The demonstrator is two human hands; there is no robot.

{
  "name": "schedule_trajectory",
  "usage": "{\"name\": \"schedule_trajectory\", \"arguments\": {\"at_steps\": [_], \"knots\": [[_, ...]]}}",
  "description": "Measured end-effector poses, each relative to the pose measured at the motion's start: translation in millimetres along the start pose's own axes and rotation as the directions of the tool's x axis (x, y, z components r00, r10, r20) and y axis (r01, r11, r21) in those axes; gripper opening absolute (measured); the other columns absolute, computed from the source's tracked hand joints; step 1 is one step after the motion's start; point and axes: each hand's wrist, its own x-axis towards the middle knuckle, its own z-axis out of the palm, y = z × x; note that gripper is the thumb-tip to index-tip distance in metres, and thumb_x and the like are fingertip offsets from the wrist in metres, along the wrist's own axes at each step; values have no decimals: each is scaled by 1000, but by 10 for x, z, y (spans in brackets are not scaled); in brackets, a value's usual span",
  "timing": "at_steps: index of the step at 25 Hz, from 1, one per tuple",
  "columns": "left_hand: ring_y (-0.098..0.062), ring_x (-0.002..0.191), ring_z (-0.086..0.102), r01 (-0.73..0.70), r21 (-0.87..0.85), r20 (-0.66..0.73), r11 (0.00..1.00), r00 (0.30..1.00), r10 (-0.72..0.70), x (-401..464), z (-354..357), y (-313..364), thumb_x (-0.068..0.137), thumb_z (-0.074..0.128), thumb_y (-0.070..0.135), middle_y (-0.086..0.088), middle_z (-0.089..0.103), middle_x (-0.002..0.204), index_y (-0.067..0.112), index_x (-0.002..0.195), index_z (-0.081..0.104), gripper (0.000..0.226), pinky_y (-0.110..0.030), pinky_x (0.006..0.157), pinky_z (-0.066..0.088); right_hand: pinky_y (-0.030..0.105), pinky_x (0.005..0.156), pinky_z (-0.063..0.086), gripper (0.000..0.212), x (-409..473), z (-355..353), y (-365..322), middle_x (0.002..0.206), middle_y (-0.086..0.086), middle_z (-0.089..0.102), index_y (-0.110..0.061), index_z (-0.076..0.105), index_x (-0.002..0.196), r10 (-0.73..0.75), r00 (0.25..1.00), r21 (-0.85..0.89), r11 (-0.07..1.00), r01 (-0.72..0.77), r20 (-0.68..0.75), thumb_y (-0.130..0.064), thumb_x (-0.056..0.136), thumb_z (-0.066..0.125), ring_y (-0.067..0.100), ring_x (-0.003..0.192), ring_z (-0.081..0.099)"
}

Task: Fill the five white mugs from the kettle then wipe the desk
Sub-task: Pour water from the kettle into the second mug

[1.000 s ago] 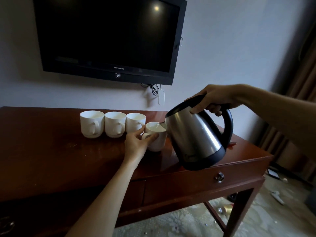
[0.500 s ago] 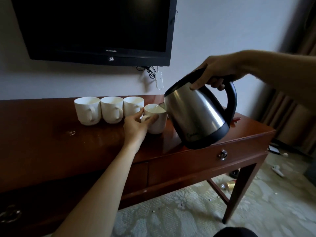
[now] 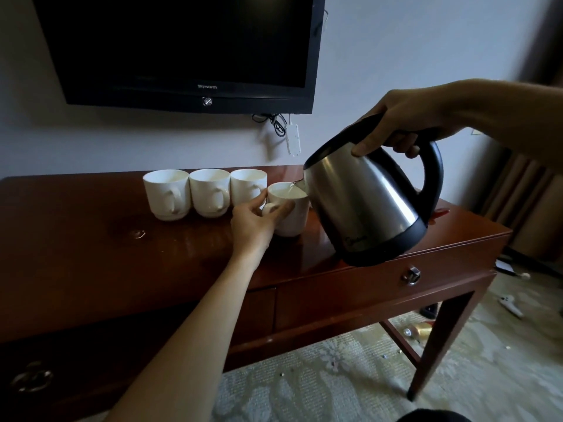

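Right hand [image 3: 405, 123] wraps the black handle of the kettle [image 3: 365, 202], fingers curled under, thumb on the lid edge. Kettle is held above the right end of the desk [image 3: 91, 254], off the surface, tilted toward the left with the spout down at the mug rim. Its long axis leans from base at lower right up to lid at upper left. Thin stream runs from the spout into mug 4 [image 3: 289, 211].

Left hand [image 3: 253, 223] pinches mug 4's handle, thumb on top, fingers round the near side. Mug 4 stands upright on the desk, just right of the row and slightly forward of it, touching or nearly touching mug 3 [image 3: 248, 187].

Mug 1 [image 3: 166, 193], mug 2 [image 3: 210, 191] and mug 3 stand upright in a tight line near the back edge, handles facing the camera. Only four mugs in view.

Kettle: brushed steel body, tapered, black plastic base, lid and loop handle. Mugs: glossy white ceramic, stepped foot. Desk: dark reddish polished wood, reflective top, drawer with a metal pull [image 3: 411, 275]. Black TV [image 3: 182, 50] on the wall above.
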Motion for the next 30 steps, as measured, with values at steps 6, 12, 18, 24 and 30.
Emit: {"name": "schedule_trajectory", "arguments": {"at_steps": [6,12,18,24,30], "knots": [[-18,61,54,-12,48,-36,999,999,14,50,5,-48,51,84,67,-24,69,71,27,132,69,92,-41,64,50,23,43,31,23,26,-44,14,49,-3,24,-6,68,98,-23,1000,0,1000,23,21,-16,82,81,11,41,23],[-14,86,73,-18,94,-61,995,998,24,-9,-35,14,50,84,68,4,77,82,25,133,69,94,-45,88,61,22,42,32,39,-18,10,104,56,1,35,-14,80,110,-118,987,76,989,127,-106,-17,72,88,13,46,30],[-29,99,72,-74,208,-91,975,991,95,-69,-34,90,68,90,50,-11,78,97,21,134,67,75,-31,74,49,21,39,34,69,-194,513,627,51,-6,47,-19,75,123,-165,892,360,872,331,-421,-27,56,88,10,40,35],[-28,106,70,-60,369,-127,927,985,115,-128,10,176,74,84,54,-10,77,103,27,135,66,69,-33,76,46,24,40,36,86,-271,820,927,54,-1,55,-24,65,139,-63,842,515,766,385,-535,-28,57,90,16,41,38],[-33,102,67,-65,561,-164,825,968,188,-257,158,253,84,72,60,-4,73,96,27,110,69,41,-32,71,40,28,41,41,73,-325,818,964,49,-4,58,-27,62,138,-113,802,395,825,405,-587,-18,71,91,18,38,44]]}}
